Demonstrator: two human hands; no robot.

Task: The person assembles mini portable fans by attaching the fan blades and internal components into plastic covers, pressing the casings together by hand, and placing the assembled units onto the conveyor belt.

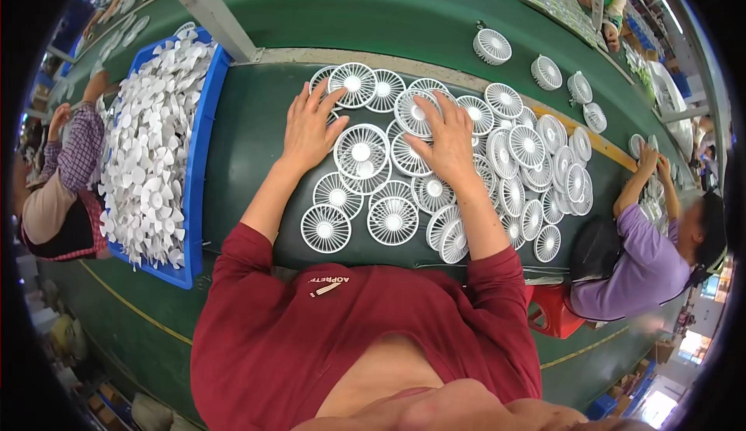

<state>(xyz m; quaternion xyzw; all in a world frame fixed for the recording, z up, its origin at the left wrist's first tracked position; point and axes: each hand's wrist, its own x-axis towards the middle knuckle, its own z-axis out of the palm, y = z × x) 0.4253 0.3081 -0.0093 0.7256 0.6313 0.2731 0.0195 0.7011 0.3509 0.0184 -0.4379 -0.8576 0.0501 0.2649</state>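
Note:
Many round white fan grilles with radial ribs lie loose and overlapping on the dark green work surface [242, 159] in front of me. My left hand [309, 130] is open, its fingers spread over the left side of the far cluster. Its fingertips reach the edge of a fan grille [352, 85], and its thumb points toward another grille [361, 152]. My right hand [451, 142] rests open, fingers apart, with fingertips on a tilted fan grille [415, 113]. What lies under its palm is hidden.
A blue bin [200, 151] heaped with white fan blades [155, 151] stands at left. Beyond a raised ledge, a green conveyor belt [342, 12] carries several fan grilles [493, 46]. More grilles [528, 146] pile up at right. A co-worker in purple [633, 264] sits on a red stool [558, 311].

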